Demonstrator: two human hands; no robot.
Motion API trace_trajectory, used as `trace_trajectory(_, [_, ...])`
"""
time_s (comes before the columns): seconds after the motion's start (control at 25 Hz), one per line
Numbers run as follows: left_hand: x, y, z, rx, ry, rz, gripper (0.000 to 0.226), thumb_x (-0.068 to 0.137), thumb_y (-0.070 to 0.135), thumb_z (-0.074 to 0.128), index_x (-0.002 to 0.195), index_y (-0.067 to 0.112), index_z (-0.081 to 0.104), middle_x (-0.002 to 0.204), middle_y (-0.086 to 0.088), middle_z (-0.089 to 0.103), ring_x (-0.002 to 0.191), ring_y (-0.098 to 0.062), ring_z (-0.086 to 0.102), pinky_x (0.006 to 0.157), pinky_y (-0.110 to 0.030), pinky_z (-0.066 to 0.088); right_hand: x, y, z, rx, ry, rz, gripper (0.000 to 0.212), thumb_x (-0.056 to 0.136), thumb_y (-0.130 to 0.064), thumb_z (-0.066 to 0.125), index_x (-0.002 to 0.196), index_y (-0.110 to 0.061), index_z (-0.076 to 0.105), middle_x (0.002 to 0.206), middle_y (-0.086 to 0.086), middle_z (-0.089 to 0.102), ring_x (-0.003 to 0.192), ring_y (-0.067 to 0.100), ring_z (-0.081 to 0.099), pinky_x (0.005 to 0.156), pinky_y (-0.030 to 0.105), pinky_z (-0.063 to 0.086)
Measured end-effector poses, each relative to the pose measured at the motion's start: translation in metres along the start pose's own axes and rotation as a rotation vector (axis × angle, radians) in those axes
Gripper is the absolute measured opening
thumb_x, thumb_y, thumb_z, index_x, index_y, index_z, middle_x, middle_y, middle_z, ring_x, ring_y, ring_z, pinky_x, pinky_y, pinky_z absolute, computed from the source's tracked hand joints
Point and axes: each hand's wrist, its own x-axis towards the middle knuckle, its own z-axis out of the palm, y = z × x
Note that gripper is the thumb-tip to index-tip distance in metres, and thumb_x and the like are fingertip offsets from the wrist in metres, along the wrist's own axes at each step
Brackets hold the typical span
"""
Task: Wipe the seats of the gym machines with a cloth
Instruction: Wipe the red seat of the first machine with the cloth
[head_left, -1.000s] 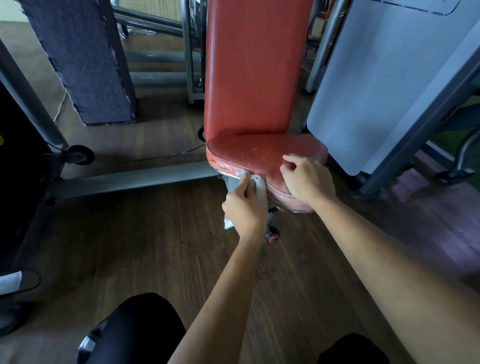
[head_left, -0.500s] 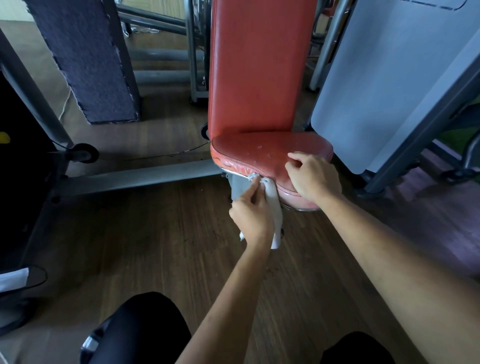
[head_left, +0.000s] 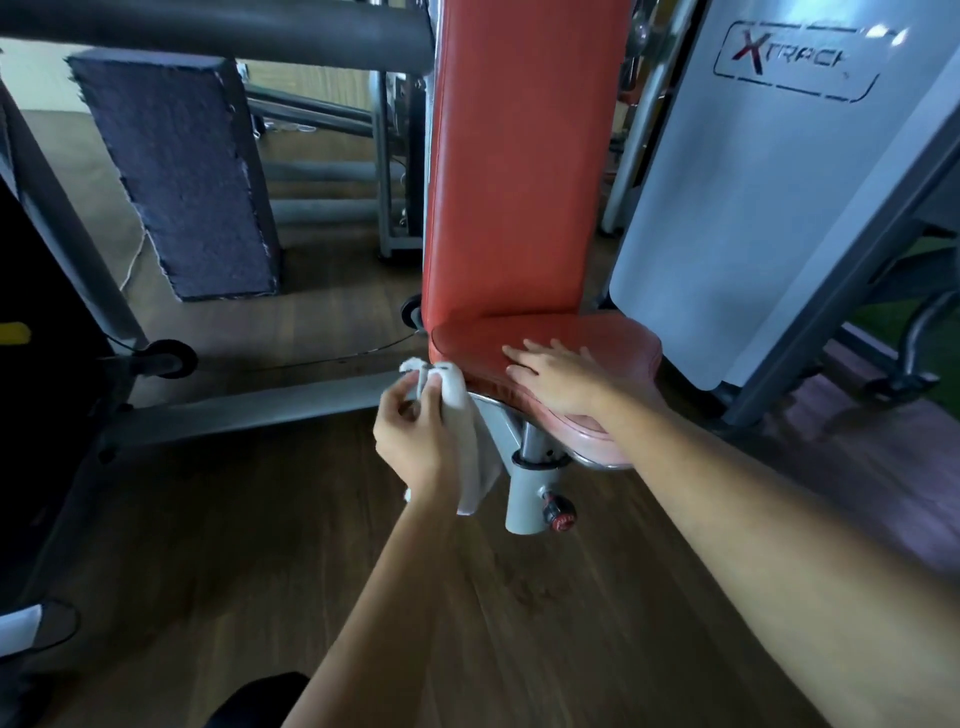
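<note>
The cloth, seemingly limp and light, hangs at the seat's front-left corner, pinched near its top by the left grip, and would wipe better bunched, while the right grip lies spread on the seat

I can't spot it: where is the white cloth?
Head view, just left of centre: the left hand grips the white cloth at the left front edge of the red seat, beside the grey seat post.
</note>
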Motion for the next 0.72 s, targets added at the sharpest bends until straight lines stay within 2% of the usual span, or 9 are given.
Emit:
trace_trajectory(0.08, [0.025, 0.007, 0.008, 0.020, 0.007, 0.053, 0.023, 0.090, 0.033, 0.071, 0.111, 0.024, 0.069, 0.107, 0.011, 0.069, 0.096, 0.005, 0.062, 0.090, -0.021, 0.051, 0.016, -0.001, 0.004, -0.015, -0.025, -0.014, 0.050, 0.108, -0.050, 0.019, 0.157, -0.045, 0.016, 0.168, -0.008, 0.007, 0.156, 0.029, 0.003, 0.123, 0.058, 0.000])
trace_trajectory(0.2, [0.039, -0.002, 0.032, 0.108, -0.103, 0.077, 0.040, 0.096, 0.026, 0.065, 0.135, 0.020, 0.060, 0.133, 0.002, 0.063, 0.123, -0.011, 0.057, 0.106, -0.024, 0.043, 0.027, 0.003, 0.008, -0.065, -0.007, -0.007, 0.050, 0.108, -0.051, 0.016, 0.157, -0.048, 0.010, 0.168, -0.012, 0.004, 0.156, 0.027, 0.002, 0.123, 0.058, 0.002])
trace_trajectory(0.28, [0.030, -0.012, 0.040, 0.112, -0.212, 0.089, 0.053, 0.099, 0.024, 0.060, 0.149, 0.020, 0.044, 0.150, 0.001, 0.050, 0.137, -0.009, 0.046, 0.115, -0.025, 0.035, 0.030, 0.004, 0.010, -0.086, -0.003, -0.005, 0.050, 0.107, -0.050, 0.015, 0.157, -0.048, 0.008, 0.168, -0.012, 0.003, 0.156, 0.026, 0.003, 0.123, 0.057, 0.003])
trace_trajectory(0.32, [0.024, -0.015, 0.041, 0.089, -0.266, 0.092, 0.056, 0.100, 0.021, 0.058, 0.153, 0.020, 0.038, 0.156, 0.004, 0.041, 0.141, -0.002, 0.038, 0.117, -0.020, 0.030, 0.031, 0.004, 0.011, -0.097, 0.001, -0.002, 0.050, 0.108, -0.050, 0.015, 0.157, -0.048, 0.007, 0.168, -0.012, 0.003, 0.156, 0.026, 0.003, 0.123, 0.056, 0.004])
trace_trajectory(0.4, [0.014, -0.019, 0.037, 0.056, -0.339, 0.110, 0.062, 0.101, 0.007, 0.056, 0.156, 0.018, 0.031, 0.160, 0.011, 0.027, 0.138, 0.014, 0.022, 0.113, -0.004, 0.020, 0.033, 0.004, 0.012, -0.111, 0.010, 0.004, 0.050, 0.108, -0.049, 0.015, 0.157, -0.048, 0.006, 0.168, -0.013, 0.003, 0.156, 0.027, 0.004, 0.123, 0.056, 0.005])
trace_trajectory(0.44, [0.012, -0.021, 0.035, 0.079, -0.353, 0.145, 0.064, 0.100, 0.002, 0.055, 0.156, 0.018, 0.030, 0.160, 0.012, 0.024, 0.139, 0.014, 0.020, 0.112, -0.003, 0.019, 0.034, 0.004, 0.012, -0.114, 0.015, 0.005, 0.050, 0.108, -0.049, 0.015, 0.157, -0.048, 0.005, 0.168, -0.013, 0.003, 0.156, 0.027, 0.004, 0.123, 0.057, 0.006])
trace_trajectory(0.52, [0.016, -0.024, 0.034, 0.155, -0.354, 0.205, 0.065, 0.098, 0.000, 0.055, 0.155, 0.018, 0.031, 0.162, 0.007, 0.026, 0.147, -0.001, 0.024, 0.119, -0.017, 0.024, 0.034, 0.006, 0.014, -0.115, 0.027, 0.003, 0.050, 0.108, -0.048, 0.015, 0.157, -0.049, 0.006, 0.168, -0.013, 0.003, 0.156, 0.026, 0.005, 0.123, 0.057, 0.007])
trace_trajectory(0.6, [0.033, -0.023, 0.035, 0.196, -0.343, 0.157, 0.061, 0.098, 0.005, 0.054, 0.154, 0.018, 0.033, 0.159, 0.000, 0.036, 0.146, -0.014, 0.034, 0.119, -0.028, 0.029, 0.033, 0.006, 0.014, -0.098, 0.048, 0.007, 0.049, 0.108, -0.049, 0.015, 0.156, -0.050, 0.008, 0.168, -0.014, 0.006, 0.155, 0.025, 0.007, 0.122, 0.056, 0.007])
trace_trajectory(0.72, [0.073, -0.015, 0.036, 0.229, -0.337, -0.012, 0.054, 0.102, 0.010, 0.047, 0.153, 0.020, 0.034, 0.153, -0.002, 0.043, 0.140, -0.018, 0.041, 0.109, -0.022, 0.031, 0.032, 0.007, 0.015, -0.090, 0.072, 0.013, 0.048, 0.108, -0.049, 0.015, 0.156, -0.051, 0.010, 0.168, -0.015, 0.008, 0.155, 0.023, 0.008, 0.122, 0.054, 0.008])
